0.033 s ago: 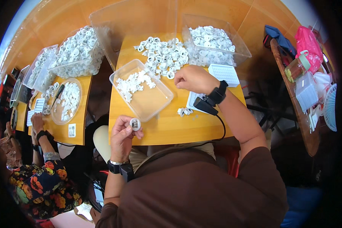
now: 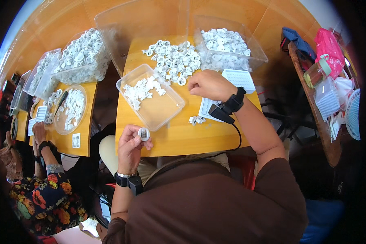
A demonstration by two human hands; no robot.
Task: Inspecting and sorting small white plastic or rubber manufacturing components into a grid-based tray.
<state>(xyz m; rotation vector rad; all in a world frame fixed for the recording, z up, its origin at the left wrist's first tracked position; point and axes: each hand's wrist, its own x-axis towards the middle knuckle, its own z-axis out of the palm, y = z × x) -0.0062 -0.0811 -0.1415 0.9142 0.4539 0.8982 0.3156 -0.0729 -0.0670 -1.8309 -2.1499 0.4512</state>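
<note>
White disc (image 2: 144,133) at tip of pinching left grip (image 2: 130,148), hold of right grip (image 2: 211,85) unclear

pink plastic bag (image 2: 328,49), green-lidded jar (image 2: 316,75), pale blue fan (image 2: 354,116), wooden side table (image 2: 333,152)

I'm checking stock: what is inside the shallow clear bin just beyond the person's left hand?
Small white pieces lie heaped in the clear bin, mostly toward its far left part. Some overlap, so whatever lies beneath the upper ones is covered.
</note>
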